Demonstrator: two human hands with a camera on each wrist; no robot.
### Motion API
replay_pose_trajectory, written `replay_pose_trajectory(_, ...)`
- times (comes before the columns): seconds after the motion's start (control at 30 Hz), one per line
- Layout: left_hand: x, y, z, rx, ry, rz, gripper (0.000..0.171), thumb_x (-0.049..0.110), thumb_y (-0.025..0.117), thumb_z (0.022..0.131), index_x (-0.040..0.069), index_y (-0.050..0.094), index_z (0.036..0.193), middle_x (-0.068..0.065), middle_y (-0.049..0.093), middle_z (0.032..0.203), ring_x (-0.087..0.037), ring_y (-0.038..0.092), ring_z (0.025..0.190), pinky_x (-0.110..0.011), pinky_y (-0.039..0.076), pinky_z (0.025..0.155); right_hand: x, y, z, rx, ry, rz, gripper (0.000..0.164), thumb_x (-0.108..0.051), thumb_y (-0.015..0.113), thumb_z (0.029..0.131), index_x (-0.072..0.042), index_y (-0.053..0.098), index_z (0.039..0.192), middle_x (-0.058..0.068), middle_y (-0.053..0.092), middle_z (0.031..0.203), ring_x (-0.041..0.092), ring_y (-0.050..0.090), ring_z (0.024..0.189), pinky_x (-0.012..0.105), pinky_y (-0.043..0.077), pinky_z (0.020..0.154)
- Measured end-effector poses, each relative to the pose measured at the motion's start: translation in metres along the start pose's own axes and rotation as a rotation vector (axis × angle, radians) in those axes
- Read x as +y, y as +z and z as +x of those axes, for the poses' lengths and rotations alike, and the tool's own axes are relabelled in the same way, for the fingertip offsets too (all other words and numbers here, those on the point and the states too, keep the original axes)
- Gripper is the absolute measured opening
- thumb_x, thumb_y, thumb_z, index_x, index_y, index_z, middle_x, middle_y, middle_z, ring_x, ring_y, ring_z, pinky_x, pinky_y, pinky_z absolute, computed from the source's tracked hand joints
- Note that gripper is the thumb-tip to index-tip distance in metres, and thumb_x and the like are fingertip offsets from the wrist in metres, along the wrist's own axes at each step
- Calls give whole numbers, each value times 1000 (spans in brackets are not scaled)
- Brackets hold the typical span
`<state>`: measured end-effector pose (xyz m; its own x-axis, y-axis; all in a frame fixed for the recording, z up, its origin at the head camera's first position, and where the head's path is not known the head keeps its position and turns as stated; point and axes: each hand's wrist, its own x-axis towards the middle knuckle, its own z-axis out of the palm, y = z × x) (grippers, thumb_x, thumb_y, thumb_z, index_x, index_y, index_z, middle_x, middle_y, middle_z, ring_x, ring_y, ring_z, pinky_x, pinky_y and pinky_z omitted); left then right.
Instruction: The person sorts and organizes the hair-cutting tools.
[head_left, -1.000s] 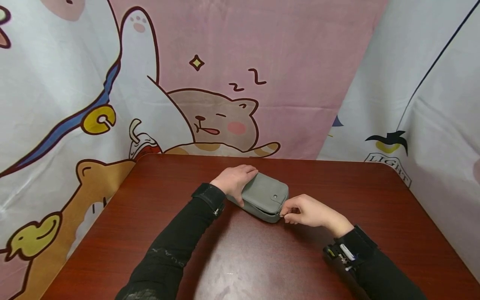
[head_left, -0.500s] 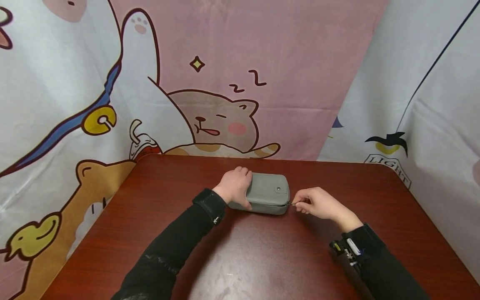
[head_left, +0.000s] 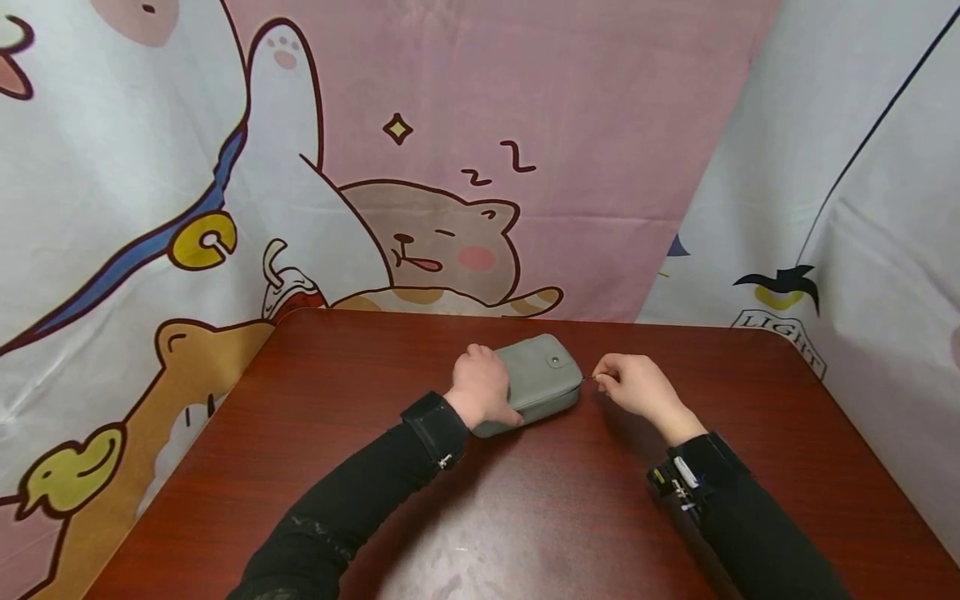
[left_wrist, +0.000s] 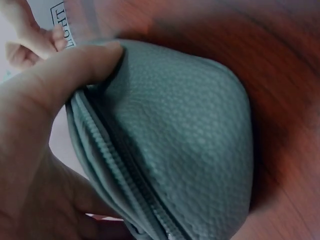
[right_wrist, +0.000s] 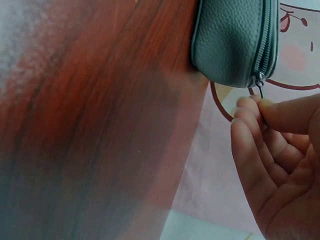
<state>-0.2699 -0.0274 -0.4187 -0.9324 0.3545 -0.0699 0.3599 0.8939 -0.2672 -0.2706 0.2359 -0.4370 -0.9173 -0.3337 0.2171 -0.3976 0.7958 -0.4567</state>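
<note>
A grey-green leather pouch (head_left: pixel 542 371) with a snap-studded tab lies on the table, its right end angled away from me. My left hand (head_left: pixel 483 387) grips its left end, thumb (left_wrist: pixel 95 62) pressed on the near side in the left wrist view. Below that thumb runs the zip (left_wrist: pixel 120 167), its teeth showing along the pouch's edge. My right hand (head_left: pixel 637 387) is just off the right end. Between thumb and forefinger it pinches the thin zip pull (right_wrist: pixel 261 91), drawn out straight from the slider at the pouch's corner.
The brown wooden table (head_left: pixel 465 517) has its far edge a short way behind the pouch. A cartoon-printed cloth (head_left: pixel 600 125) hangs behind and along the sides. Dark sleeves with wrist-worn gear (head_left: pixel 678 483) reach in from the front.
The pouch has turned counter-clockwise, its right end swinging away from me. My right hand has moved farther away along with the zip pull, and my left hand has shifted slightly right and nearer.
</note>
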Motion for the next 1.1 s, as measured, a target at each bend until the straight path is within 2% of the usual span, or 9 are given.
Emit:
replay_pose_trajectory(0.2,7,-2,-4,-29,-50,23,103,89,59,63,2,67,117,-14,57,104,-25,50,92,-31,44,58,4,5,12,43,28,-51,5,-8,66,93,-5,71,92,-2,63,73,14,55,64,36,45,61)
replay_pose_trajectory(0.4,15,-1,-6,-5,-117,10,107,94,53,61,2,69,113,-13,56,98,-25,48,85,-32,42,54,5,8,24,63,55,-60,6,-8,65,94,-5,71,93,0,64,74,17,58,67,41,48,65)
replay_pose_trajectory(0.43,15,-2,-6,-2,-122,-3,111,95,54,60,1,67,117,-14,57,101,-25,49,86,-33,44,57,5,8,25,61,60,-56,6,-7,65,94,-5,71,93,0,64,74,17,58,66,40,47,65)
replay_pose_trajectory(0.5,12,-3,-8,-5,-118,-45,121,95,55,57,-2,60,130,-17,58,113,-27,51,95,-35,47,66,5,8,26,55,66,-54,7,-7,65,94,-4,71,93,-1,64,73,17,57,66,39,46,65)
replay_pose_trajectory(0.6,3,-5,-13,-15,-102,-152,137,95,60,53,-3,40,147,-19,52,136,-30,49,113,-40,45,86,4,8,26,51,65,-49,7,-7,65,94,-4,71,93,-1,64,74,16,57,67,38,46,65)
replay_pose_trajectory(0.63,0,-5,-15,-14,-98,-194,141,94,62,53,-3,33,151,-20,47,142,-31,47,120,-42,43,92,4,8,26,50,64,-47,7,-7,65,94,-4,71,93,0,64,74,17,57,67,39,47,65)
replay_pose_trajectory(0.7,-7,-4,-18,-15,-92,-257,142,92,65,52,-2,29,152,-20,42,146,-33,43,126,-45,40,98,4,8,26,49,64,-45,7,-7,65,94,-4,71,93,0,64,74,17,58,68,39,47,65)
replay_pose_trajectory(0.9,-20,4,-29,-22,-87,-392,141,87,70,54,-4,27,152,-24,40,147,-36,42,130,-46,40,102,5,8,25,44,68,-41,7,-8,65,94,-6,71,92,-1,64,74,16,57,67,36,45,64)
replay_pose_trajectory(1.1,-25,12,-34,-13,-93,-444,134,82,75,56,-7,33,148,-22,46,139,-34,46,124,-43,46,96,6,9,24,38,68,-27,7,-8,65,94,-6,71,92,-1,66,76,15,58,68,35,45,63)
